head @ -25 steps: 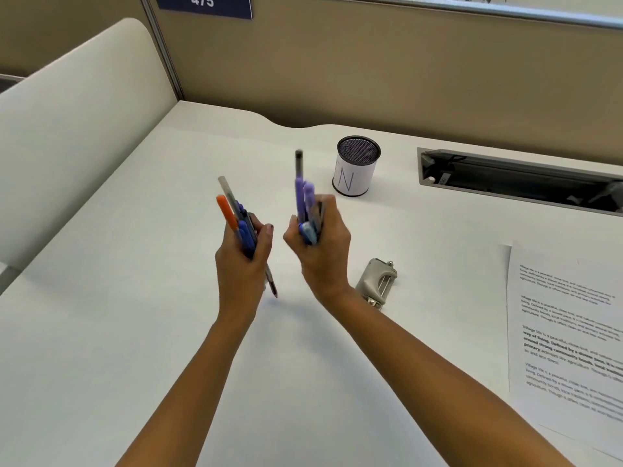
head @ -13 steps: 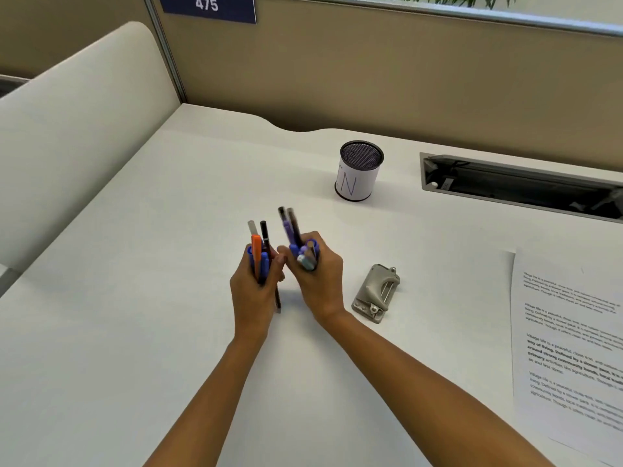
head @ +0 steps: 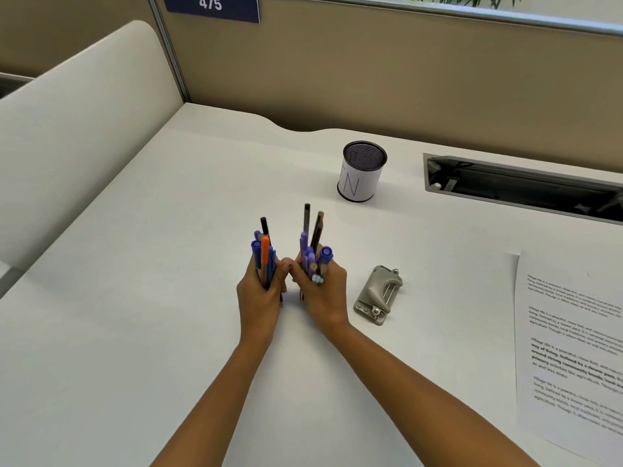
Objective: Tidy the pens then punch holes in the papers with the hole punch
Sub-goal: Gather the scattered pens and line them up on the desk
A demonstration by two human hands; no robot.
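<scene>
My left hand (head: 259, 298) grips an upright bundle of pens (head: 264, 254), blue, orange and black. Close beside it, my right hand (head: 323, 294) holds a second upright bundle of pens (head: 312, 244), mostly purple with two dark ones sticking up. Both bundles stand with their lower ends near the white desk (head: 135, 298), and my thumbs nearly touch. A black mesh pen cup (head: 362, 171) with a white label stands behind the hands. The grey hole punch (head: 379, 294) lies just right of my right hand. Printed papers (head: 573, 348) lie at the right edge.
A dark cable tray slot (head: 526, 190) is set into the desk at the back right. A tan partition wall (head: 337, 69) runs along the back, and a cream divider panel (head: 74, 129) borders the left side.
Both hands have come down toward the desk and moved close together, bringing the two pen bundles upright and side by side.
</scene>
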